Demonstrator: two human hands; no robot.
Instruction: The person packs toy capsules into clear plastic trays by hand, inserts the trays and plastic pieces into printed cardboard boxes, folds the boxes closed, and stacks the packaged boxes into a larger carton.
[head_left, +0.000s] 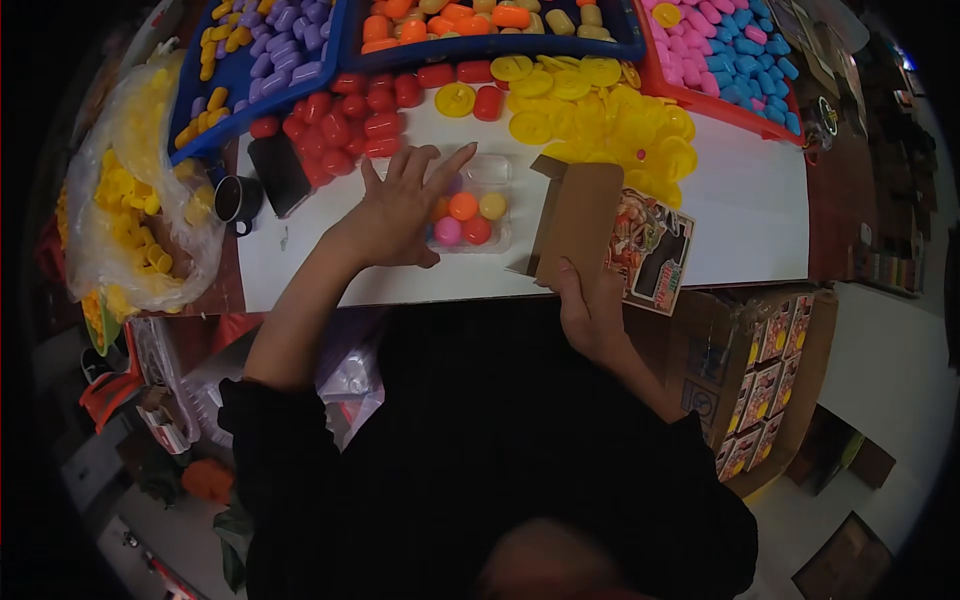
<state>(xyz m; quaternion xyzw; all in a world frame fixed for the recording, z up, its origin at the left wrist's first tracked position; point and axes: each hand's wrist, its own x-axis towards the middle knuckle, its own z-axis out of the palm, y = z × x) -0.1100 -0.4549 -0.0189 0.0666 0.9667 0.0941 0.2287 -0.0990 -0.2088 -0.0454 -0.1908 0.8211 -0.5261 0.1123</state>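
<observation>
My left hand [398,210] reaches over a clear plastic tray [492,170], with its fingers spread and the thumb near the tray's front edge. Orange, pink, red and pale yellow capsules [463,206] sit in the tray's compartments; the hand hides its left part. My right hand [590,308] grips an open cardboard box [583,215] by its near end, plain brown side up and a flap open toward the tray. Beside the box is a printed panel with food pictures [650,250]; I cannot tell whether it joins the box.
Red capsules [335,128] and yellow discs [600,120] lie behind the tray. Blue trays [345,45] and a red tray [740,115] hold more capsules. A black phone [280,175], a dark mug [238,200] and a plastic bag [145,200] are left. A carton [820,380] stands lower right.
</observation>
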